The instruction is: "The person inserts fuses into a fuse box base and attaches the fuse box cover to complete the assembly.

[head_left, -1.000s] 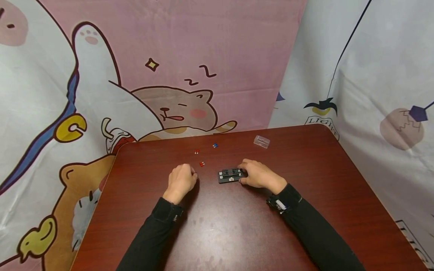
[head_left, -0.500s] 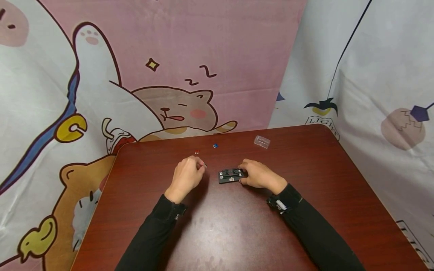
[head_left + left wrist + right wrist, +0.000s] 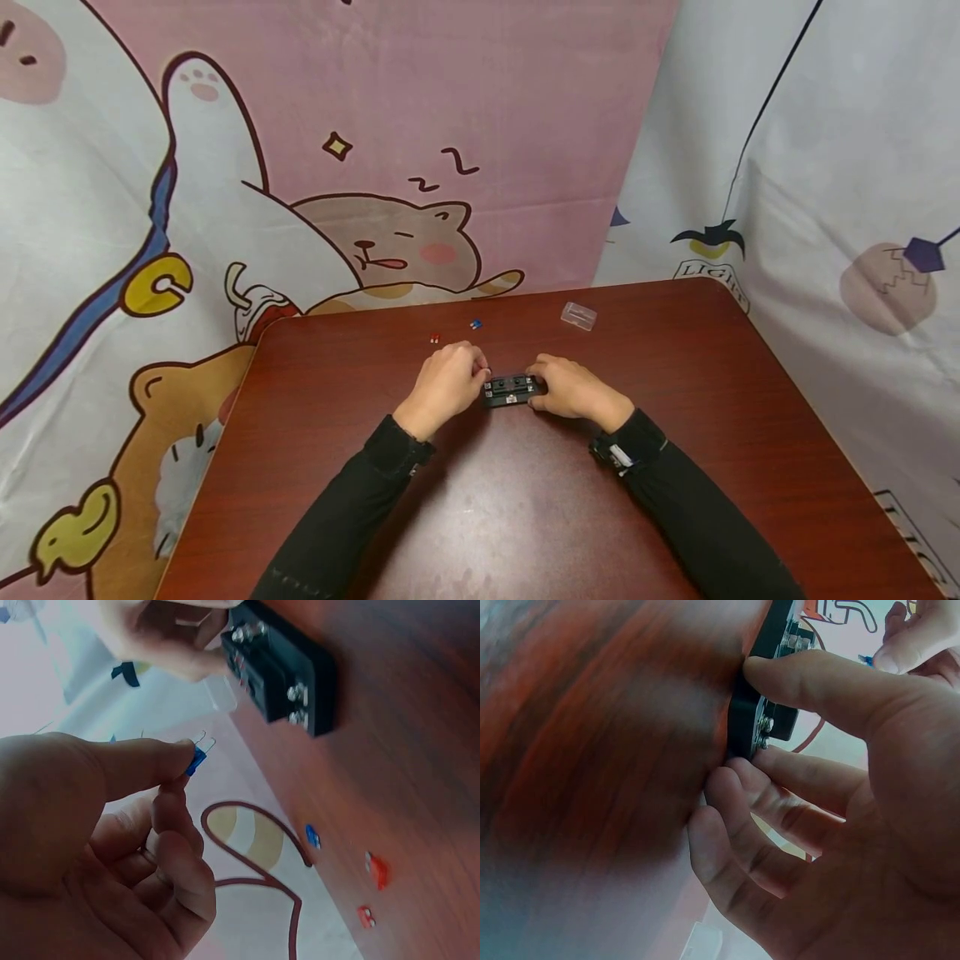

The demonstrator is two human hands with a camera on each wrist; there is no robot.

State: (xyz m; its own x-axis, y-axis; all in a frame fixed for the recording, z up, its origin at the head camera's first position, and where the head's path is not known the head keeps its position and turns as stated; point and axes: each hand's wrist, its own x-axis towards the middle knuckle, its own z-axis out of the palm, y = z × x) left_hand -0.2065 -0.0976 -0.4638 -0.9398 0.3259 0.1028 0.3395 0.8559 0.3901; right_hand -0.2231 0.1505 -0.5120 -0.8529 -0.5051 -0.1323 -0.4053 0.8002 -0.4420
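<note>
Between thumb and forefinger my left hand [image 3: 448,379] pinches a small blue blade fuse [image 3: 196,761], its two metal prongs pointing outward in the left wrist view. In the head view this hand is right by the left end of a black fuse holder block [image 3: 510,390] with silver screw terminals. My right hand [image 3: 572,387] holds the block's right end, with the thumb on one side and fingertips at the other in the right wrist view. The block sits flat on the table.
Behind the left hand lie another blue fuse [image 3: 476,324] and a red fuse [image 3: 435,338]. A second red fuse [image 3: 376,870] shows in the left wrist view, hidden in the head view. A clear plastic cover [image 3: 579,315] lies near the back edge of the brown table [image 3: 675,333].
My left hand has moved rightward from beside the red fuses to the block's left end, and now covers the nearer red fuse. The right hand and the block have stayed put.
</note>
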